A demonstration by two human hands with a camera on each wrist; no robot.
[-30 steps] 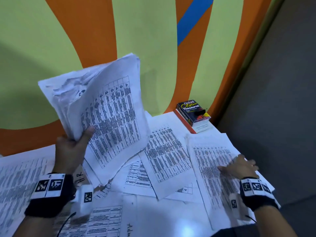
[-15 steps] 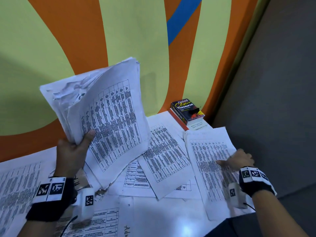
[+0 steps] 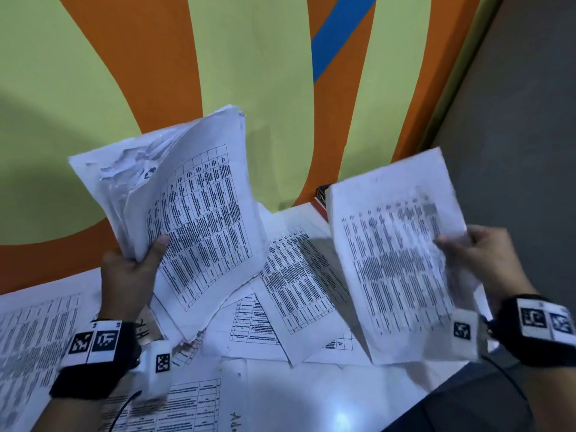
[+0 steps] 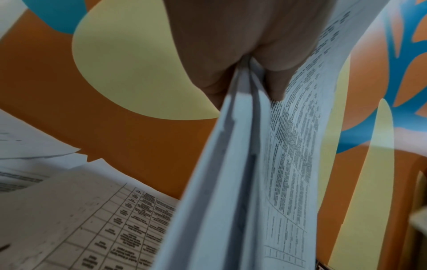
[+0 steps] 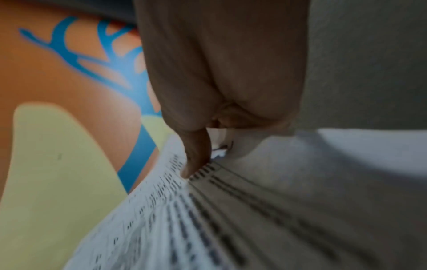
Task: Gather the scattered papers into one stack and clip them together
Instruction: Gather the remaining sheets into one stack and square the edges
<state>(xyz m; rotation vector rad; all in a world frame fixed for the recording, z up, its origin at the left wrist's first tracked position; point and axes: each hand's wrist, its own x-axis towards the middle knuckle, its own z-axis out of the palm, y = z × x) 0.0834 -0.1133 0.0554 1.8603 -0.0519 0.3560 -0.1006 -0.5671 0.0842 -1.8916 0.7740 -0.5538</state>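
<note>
My left hand [image 3: 134, 263] grips a sheaf of printed papers [image 3: 187, 207] by its lower left edge and holds it upright above the table, thumb on the front sheet. The left wrist view shows the sheaf [image 4: 231, 164] edge-on, pinched between thumb and fingers [image 4: 275, 85]. My right hand [image 3: 477, 257] pinches a single printed sheet [image 3: 396, 260] at its right edge and holds it raised off the table; it is blurred. In the right wrist view the thumb [image 5: 196, 155] presses on that sheet [image 5: 208, 219]. More sheets [image 3: 296, 275] lie scattered on the white table [image 3: 327, 400]. No clip is in view.
A dark thesaurus book [image 3: 322, 194] lies at the table's far corner, mostly hidden behind the raised sheet. A painted orange, green and blue wall [image 3: 218, 73] rises directly behind the table. Grey floor [image 3: 514, 135] lies to the right of the table edge.
My right hand has picked the right-hand sheet up off the table and raised it. My left hand keeps the sheaf up in about the same place.
</note>
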